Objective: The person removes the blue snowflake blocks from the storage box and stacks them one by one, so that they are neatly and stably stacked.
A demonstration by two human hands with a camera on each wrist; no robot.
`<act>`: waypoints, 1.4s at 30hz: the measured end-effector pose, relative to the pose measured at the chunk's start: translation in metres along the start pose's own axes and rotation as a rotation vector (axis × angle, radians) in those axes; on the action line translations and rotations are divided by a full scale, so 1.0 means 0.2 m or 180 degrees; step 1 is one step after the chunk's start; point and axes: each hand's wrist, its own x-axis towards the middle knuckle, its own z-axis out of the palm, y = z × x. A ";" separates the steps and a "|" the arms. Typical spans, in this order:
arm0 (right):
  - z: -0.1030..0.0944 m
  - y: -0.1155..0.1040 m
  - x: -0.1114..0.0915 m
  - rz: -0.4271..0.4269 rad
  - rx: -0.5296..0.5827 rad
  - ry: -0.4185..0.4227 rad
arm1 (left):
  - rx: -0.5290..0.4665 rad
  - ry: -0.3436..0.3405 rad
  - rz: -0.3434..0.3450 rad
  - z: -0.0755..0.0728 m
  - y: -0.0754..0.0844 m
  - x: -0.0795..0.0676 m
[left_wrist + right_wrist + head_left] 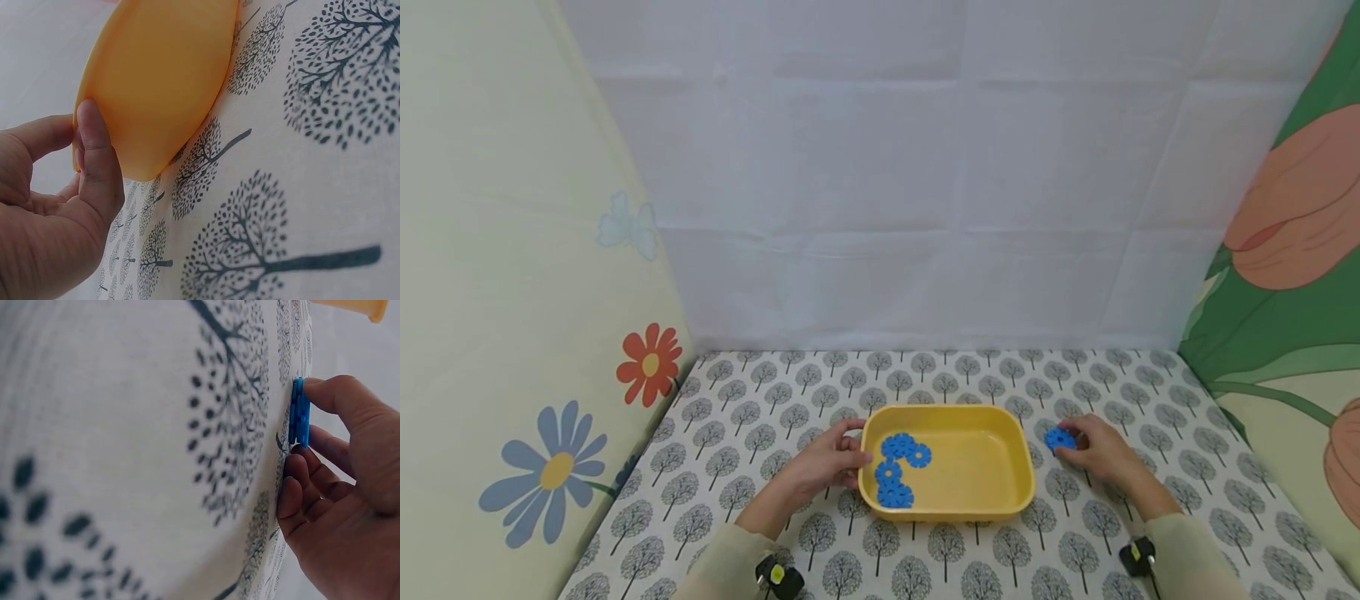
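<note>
A yellow plastic tray (973,467) with raised sides stands on the cloth in the middle of the head view. On its left side lie several blue flower-shaped discs (889,472), some overlapping. My left hand (827,457) pinches the tray's left rim between thumb and fingers; in the left wrist view the thumb lies against the outer wall (156,81). To the right of the tray, my right hand (1101,448) pinches a small stack of blue flower-shaped discs (300,412) by its edges, close over the cloth. The other fingers of that hand curl beneath the stack.
A white cloth printed with grey trees (842,575) covers the table. Behind it hangs a plain white sheet (880,183). Flower-printed curtains stand along the left (535,292) and right (1292,350) sides.
</note>
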 end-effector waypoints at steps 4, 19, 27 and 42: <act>0.00 0.00 0.00 0.0023 -0.0018 0.0005 | -0.0001 0.0017 -0.0009 0.00 0.00 0.00; -0.06 -0.18 -0.05 -0.0811 -0.0034 0.0412 | -0.0022 -0.0030 0.0014 0.00 0.00 0.00; -0.04 -0.37 -0.05 -0.1301 0.0208 0.0462 | -0.0051 -0.0042 0.0027 0.00 0.00 -0.01; 0.09 -0.61 -0.02 -0.1681 0.0355 0.0100 | -0.0025 -0.0058 0.0030 0.00 0.00 -0.01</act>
